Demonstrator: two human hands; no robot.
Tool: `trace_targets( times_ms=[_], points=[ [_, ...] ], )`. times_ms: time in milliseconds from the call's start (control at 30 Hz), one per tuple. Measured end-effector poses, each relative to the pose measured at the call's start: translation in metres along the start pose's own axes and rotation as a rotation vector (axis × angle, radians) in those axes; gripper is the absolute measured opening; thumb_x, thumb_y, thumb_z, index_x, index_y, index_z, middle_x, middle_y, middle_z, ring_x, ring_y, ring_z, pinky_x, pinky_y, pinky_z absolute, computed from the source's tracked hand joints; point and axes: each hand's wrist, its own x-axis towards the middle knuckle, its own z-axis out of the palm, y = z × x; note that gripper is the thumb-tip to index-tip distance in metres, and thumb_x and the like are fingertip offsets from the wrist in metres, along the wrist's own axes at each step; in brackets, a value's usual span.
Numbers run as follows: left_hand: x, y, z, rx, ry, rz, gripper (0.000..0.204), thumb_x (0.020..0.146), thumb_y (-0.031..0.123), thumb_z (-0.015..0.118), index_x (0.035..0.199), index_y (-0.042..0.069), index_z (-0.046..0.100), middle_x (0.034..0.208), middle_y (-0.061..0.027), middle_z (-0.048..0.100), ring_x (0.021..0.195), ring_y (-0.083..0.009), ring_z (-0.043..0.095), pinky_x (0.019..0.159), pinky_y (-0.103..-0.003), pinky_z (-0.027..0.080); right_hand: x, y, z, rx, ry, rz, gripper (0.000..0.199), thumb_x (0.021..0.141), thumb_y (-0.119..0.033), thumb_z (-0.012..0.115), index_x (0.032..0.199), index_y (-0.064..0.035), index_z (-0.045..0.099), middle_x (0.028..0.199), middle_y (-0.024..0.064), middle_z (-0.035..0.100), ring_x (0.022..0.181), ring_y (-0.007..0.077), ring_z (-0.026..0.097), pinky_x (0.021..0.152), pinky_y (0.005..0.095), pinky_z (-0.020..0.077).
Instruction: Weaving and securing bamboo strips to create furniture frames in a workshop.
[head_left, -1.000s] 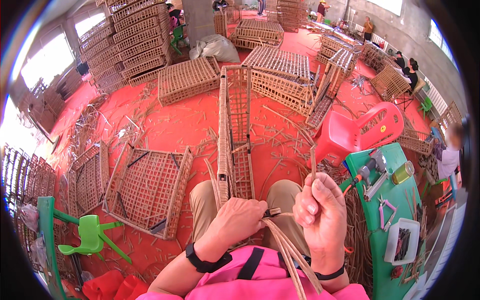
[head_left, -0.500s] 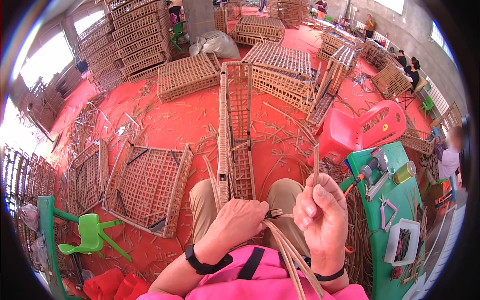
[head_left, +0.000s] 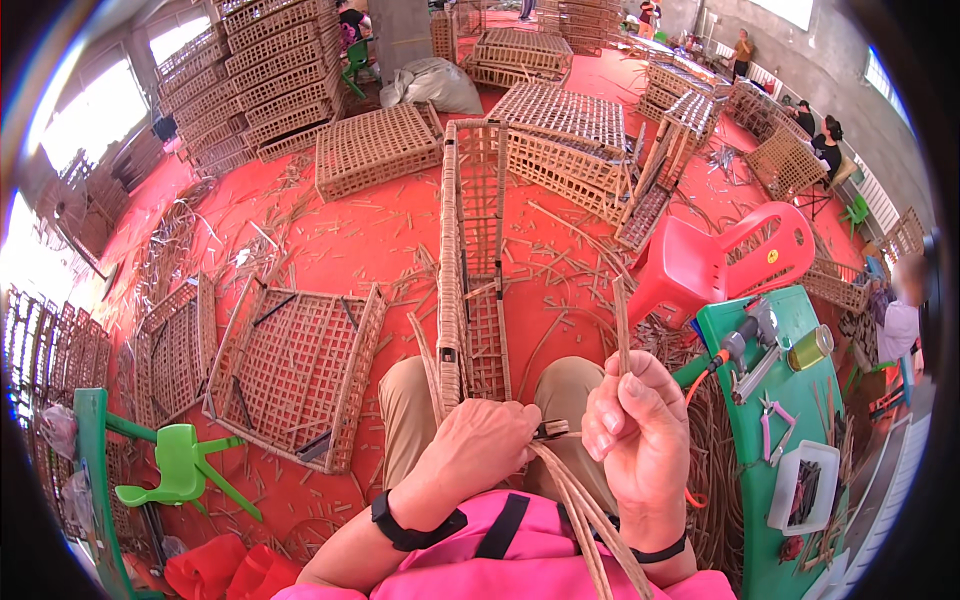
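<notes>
A woven rattan frame (head_left: 452, 260) with a wrapped edge stands upright between my knees. My left hand (head_left: 482, 442) is closed over its near end, where a dark metal-like piece (head_left: 551, 429) sticks out beside the fingers. Just to the right, my right hand (head_left: 640, 430) pinches a flat rattan strip (head_left: 622, 318) between thumb and fingers, its end pointing up. A bundle of loose rattan strips (head_left: 590, 515) hangs from under my left hand across my lap. What lies inside the left palm is hidden.
On my right, a green table (head_left: 745, 400) carries a power tool (head_left: 735, 342), purple-handled cutters (head_left: 775, 425), a jar (head_left: 808, 346) and a white tray (head_left: 835, 460). A red chair (head_left: 690, 265) stands beyond. Woven panels (head_left: 295, 370) lie left; a green chair (head_left: 180, 465) stands nearer. Scraps litter the red floor.
My right hand has shifted slightly left and down with the rattan strip, whose upright end now leans a little more to the left. The left hand stays on the frame.
</notes>
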Motion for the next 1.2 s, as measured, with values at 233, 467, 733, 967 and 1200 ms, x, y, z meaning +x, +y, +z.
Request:
trace_targets(
  times_ms=[233, 467, 733, 967, 1200],
  points=[
    [-0.005, 0.001, 0.004, -0.030, -0.015, -0.011, 0.022, 0.082, 0.022, 0.067, 0.083, 0.003, 0.057, 0.079, -0.0157, 0.063, 0.079, -0.0372, 0.066, 0.068, -0.049, 0.050, -0.002, 0.011, -0.005, -0.052, 0.018, 0.016, 0.023, 0.101, -0.019, 0.061, 0.113, 0.0006, 0.062, 0.072, 0.0050, 0.060, 0.057, 0.0121, 0.056, 0.052, 0.0258, 0.0462],
    [-0.003, -0.001, 0.004, -0.045, -0.022, -0.033, 0.013, 0.084, 0.025, 0.067, 0.092, 0.015, 0.064, 0.080, -0.0120, 0.068, 0.080, -0.0347, 0.067, 0.069, -0.048, 0.051, 0.006, 0.040, -0.028, -0.131, 0.011, 0.088, 0.025, 0.104, -0.022, 0.055, 0.107, 0.0016, 0.063, 0.075, 0.0060, 0.062, 0.063, 0.0121, 0.059, 0.058, 0.0250, 0.0480],
    [0.002, -0.004, -0.003, -0.072, -0.081, -0.018, 0.025, 0.079, 0.022, 0.076, 0.083, 0.002, 0.062, 0.078, -0.0169, 0.067, 0.081, -0.0369, 0.068, 0.071, -0.048, 0.052, 0.011, 0.045, -0.028, -0.122, 0.026, 0.095, 0.027, 0.104, -0.024, 0.055, 0.103, 0.0016, 0.063, 0.068, 0.0038, 0.058, 0.054, 0.0092, 0.052, 0.049, 0.0215, 0.0410],
    [-0.001, -0.006, 0.001, -0.044, -0.038, -0.005, 0.017, 0.078, 0.016, 0.069, 0.085, 0.005, 0.059, 0.078, -0.0158, 0.065, 0.079, -0.0396, 0.065, 0.069, -0.050, 0.049, 0.001, 0.041, -0.019, -0.159, 0.078, 0.107, 0.023, 0.104, -0.020, 0.056, 0.101, 0.0009, 0.064, 0.064, -0.0043, 0.043, 0.055, 0.0020, 0.038, 0.048, 0.0185, 0.0312],
    [-0.003, -0.006, 0.004, -0.007, -0.009, -0.002, 0.015, 0.078, 0.010, 0.067, 0.085, 0.004, 0.056, 0.079, -0.0141, 0.063, 0.081, -0.0380, 0.064, 0.068, -0.050, 0.049, 0.000, 0.038, -0.012, -0.156, 0.113, 0.045, 0.022, 0.104, -0.018, 0.055, 0.099, 0.0017, 0.063, 0.065, -0.0066, 0.039, 0.056, 0.0004, 0.035, 0.046, 0.0180, 0.0271]
  ],
)
